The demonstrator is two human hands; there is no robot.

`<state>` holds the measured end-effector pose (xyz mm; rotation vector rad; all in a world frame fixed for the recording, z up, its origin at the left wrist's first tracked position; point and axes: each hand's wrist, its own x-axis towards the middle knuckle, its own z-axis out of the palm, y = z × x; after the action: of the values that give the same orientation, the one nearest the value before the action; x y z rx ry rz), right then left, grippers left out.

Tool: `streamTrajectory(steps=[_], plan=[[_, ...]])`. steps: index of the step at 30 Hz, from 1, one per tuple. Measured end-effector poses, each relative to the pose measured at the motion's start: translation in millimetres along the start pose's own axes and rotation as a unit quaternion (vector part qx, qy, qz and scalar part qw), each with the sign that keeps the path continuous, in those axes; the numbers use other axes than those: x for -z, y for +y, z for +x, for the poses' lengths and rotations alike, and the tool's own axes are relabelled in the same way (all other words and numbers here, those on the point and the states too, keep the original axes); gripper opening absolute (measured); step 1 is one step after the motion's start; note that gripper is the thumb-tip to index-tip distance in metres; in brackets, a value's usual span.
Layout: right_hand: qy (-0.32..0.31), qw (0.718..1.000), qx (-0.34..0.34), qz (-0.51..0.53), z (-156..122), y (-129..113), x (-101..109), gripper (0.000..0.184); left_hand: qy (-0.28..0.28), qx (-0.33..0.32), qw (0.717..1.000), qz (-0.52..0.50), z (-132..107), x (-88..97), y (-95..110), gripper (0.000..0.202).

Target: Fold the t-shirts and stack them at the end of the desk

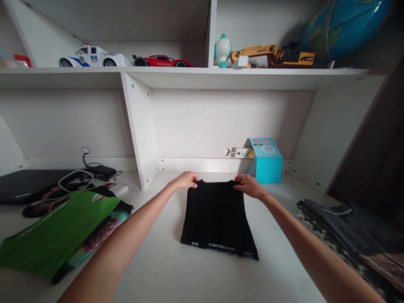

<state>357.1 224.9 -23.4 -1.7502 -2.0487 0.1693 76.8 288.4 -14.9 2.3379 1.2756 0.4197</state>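
Observation:
A black shirt [217,216] lies on the white desk [151,269] in front of me, its neckline at the far side. Pale lettering runs along the near hem. My left hand [187,180] pinches the far left corner at the shoulder. At the far right corner, the fingers of my right hand [248,185] are closed on the cloth in the same way. The sides of the shirt look narrow and straight; whether sleeves are tucked beneath cannot be seen.
Left, a green shirt [72,227] tops a clothes pile beside a black laptop [28,185] and cables. Right, folded grey clothing [356,227] is stacked. Behind my right hand stands a blue desk calendar [268,169]. A shelf [176,73] above carries toy vehicles and a globe [350,27].

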Motion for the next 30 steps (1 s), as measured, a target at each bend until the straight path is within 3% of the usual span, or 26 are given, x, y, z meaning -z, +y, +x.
streamTrajectory(steps=[4,7,9,13,15,21,23,25,28,30], plan=[[0.158,0.985,0.069,0.018,-35,-29,66,0.020,0.140,-0.146,0.978,-0.046,-26,46.8,45,0.020],[0.227,0.961,0.156,0.021,-84,-57,79,0.016,0.155,-0.177,0.971,-0.032,-54,54.7,60,0.022],[0.160,0.968,0.190,0.024,-115,-71,72,0.017,0.107,-0.183,0.977,-0.001,-70,43.5,54,0.029],[-0.072,0.974,0.201,0.079,-144,-69,49,0.025,-0.022,-0.161,0.983,0.085,-98,-1.4,39,0.043],[-0.089,0.977,0.173,0.092,-137,-52,38,0.026,-0.031,-0.158,0.984,0.081,-112,-28.4,47,0.043],[-0.079,0.992,0.092,0.023,-95,15,-12,0.030,-0.056,-0.239,0.967,0.067,-143,-99.0,109,0.044],[-0.080,0.993,0.081,0.010,-100,22,-24,0.030,-0.050,-0.230,0.967,0.096,-146,-107.1,112,0.040],[-0.072,0.995,0.071,-0.006,-119,13,-29,0.030,-0.030,-0.209,0.970,0.122,-144,-104.4,101,0.030],[-0.084,0.993,0.084,-0.009,-164,-23,-23,0.029,-0.001,-0.158,0.977,0.146,-134,-87.7,66,0.027],[-0.132,0.982,0.128,0.037,-192,-52,-10,0.028,0.006,-0.113,0.981,0.155,-124,-75.9,40,0.029]])
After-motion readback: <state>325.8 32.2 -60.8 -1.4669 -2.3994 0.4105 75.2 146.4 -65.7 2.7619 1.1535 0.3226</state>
